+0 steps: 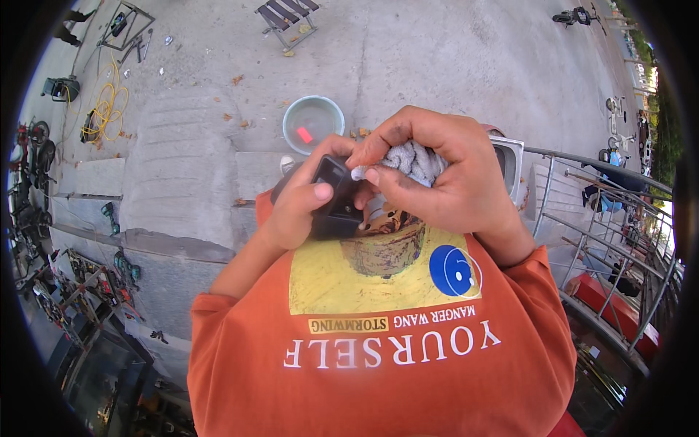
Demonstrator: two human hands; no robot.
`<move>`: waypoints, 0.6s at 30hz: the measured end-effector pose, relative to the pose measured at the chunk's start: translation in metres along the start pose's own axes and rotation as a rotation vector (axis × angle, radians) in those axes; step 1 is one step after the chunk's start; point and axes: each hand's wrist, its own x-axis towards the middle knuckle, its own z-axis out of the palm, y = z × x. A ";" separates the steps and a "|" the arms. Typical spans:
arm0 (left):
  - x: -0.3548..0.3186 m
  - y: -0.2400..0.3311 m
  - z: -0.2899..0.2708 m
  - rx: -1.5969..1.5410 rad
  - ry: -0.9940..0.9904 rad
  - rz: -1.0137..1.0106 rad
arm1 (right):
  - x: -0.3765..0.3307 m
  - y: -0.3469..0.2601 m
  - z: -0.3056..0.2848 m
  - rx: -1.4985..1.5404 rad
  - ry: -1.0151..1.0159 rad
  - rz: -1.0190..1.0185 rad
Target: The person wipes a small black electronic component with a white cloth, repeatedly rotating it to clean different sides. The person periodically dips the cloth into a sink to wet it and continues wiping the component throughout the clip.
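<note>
My left hand (291, 215) is wrapped round a black, box-shaped object (336, 191) with a glossy face, held in front of my chest. I cannot make out its exact kind. Close beside it on the right, my right hand (455, 171) grips a bunched grey-white cloth (413, 162). A small end of that cloth pokes out between the thumb and forefinger, right at the edge of the black object. Whether it touches the object is hard to tell. The fingers partly hide both things.
Beyond my hands a pale round basin (325, 119) with a pink-red piece in it stands on the concrete. Farther off is a slatted stool (287, 16). A yellow cable (111, 102) lies coiled at left, above scattered tools (81, 285). Metal railings (582, 244) rise at right.
</note>
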 end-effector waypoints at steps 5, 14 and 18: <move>-0.001 -0.001 0.002 0.040 0.082 0.066 | -0.001 0.009 0.002 -0.062 0.002 -0.157; -0.002 0.005 0.007 -0.070 0.104 -0.022 | -0.001 0.014 0.000 -0.038 0.012 -0.153; -0.002 0.006 0.007 0.063 0.061 0.036 | -0.002 0.010 0.000 -0.004 0.040 -0.104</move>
